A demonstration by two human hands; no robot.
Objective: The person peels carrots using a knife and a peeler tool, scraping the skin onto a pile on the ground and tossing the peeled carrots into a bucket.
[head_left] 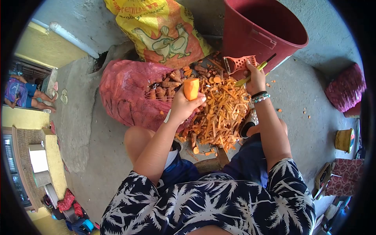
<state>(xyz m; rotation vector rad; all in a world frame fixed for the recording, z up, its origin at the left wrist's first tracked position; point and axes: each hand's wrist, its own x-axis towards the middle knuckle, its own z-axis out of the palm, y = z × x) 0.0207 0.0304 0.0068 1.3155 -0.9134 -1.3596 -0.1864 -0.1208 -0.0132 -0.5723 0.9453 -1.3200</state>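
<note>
My left hand (183,106) is closed around a peeled carrot (191,89), its smooth orange end pointing up. My right hand (257,81) grips an orange peeler (237,65) with a perforated body, together with a knife (264,65) that has a yellowish handle. A heap of carrot peelings (223,113) lies on the floor between my feet, below both hands. Unpeeled carrots (169,84) show through the opening of a red mesh sack (125,92) beside my left hand.
A large red bin (250,33) stands beyond my right hand. A yellow printed sack (164,35) leans at the wall. Another full mesh sack (345,88) and a yellow bucket (344,141) are at the right. At far left a person (27,92) sits in a doorway.
</note>
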